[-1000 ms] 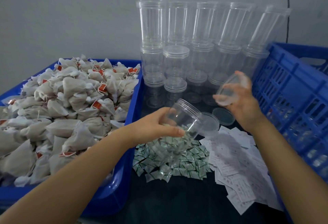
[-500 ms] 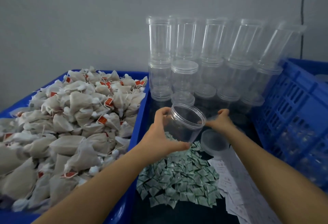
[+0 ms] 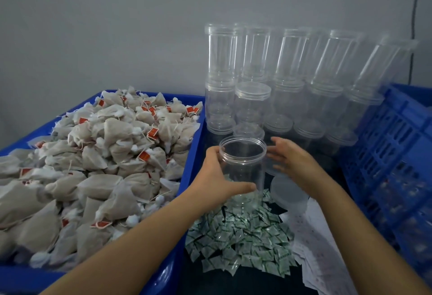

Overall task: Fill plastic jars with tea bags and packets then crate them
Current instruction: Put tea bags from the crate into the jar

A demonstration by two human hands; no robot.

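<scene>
An empty clear plastic jar (image 3: 243,164) stands upright with its mouth open, above a heap of small green-and-white packets (image 3: 240,236). My left hand (image 3: 217,178) grips the jar's left side, thumb across its front. My right hand (image 3: 292,161) is by the jar's right side with fingers spread and relaxed; contact is unclear. A big blue tub (image 3: 189,171) on the left is heaped with beige tea bags (image 3: 93,166) bearing red tags. A clear lid (image 3: 289,192) lies just right of the jar.
Stacked clear lidded jars (image 3: 280,84) fill the back against the grey wall. A blue slotted crate (image 3: 392,154) stands at the right with jars inside. White paper slips (image 3: 320,248) lie spread under my right forearm.
The jar went from tilted to upright in my left hand. My right hand put down the lid it held and came in beside the jar's right side.
</scene>
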